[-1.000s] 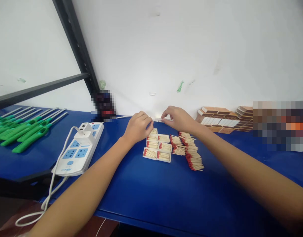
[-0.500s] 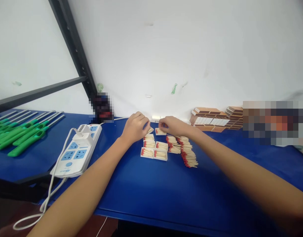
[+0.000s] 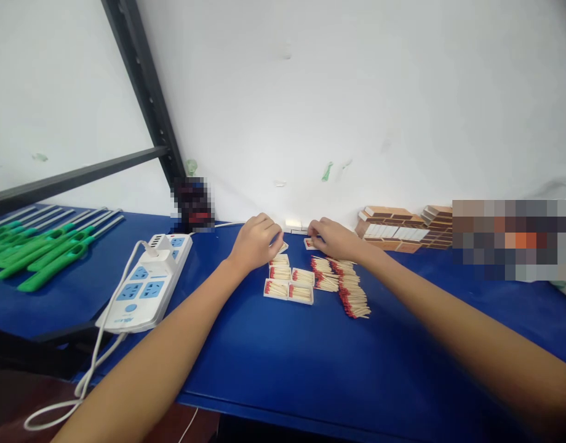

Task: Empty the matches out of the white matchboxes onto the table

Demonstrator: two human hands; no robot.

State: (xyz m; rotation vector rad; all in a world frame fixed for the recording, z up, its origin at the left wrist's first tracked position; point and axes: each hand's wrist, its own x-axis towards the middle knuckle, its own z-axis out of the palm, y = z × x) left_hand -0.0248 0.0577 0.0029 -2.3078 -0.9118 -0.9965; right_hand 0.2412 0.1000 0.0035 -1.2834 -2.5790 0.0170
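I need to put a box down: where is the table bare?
Bare table runs from the trays and matches to the front edge. Crowded: around the left hand and right hand, and at the boxes by the wall.

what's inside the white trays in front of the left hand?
Matches with red heads, lying flat, fill the trays. The farthest tray is partly covered by the left hand, so its contents are unclear. Lower layers can't be seen.

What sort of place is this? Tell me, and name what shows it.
Probably a small matchbox-packing bench: filled match trays in rows on a blue table, a loose pile of matches beside them, and stacked box sleeves against the wall.
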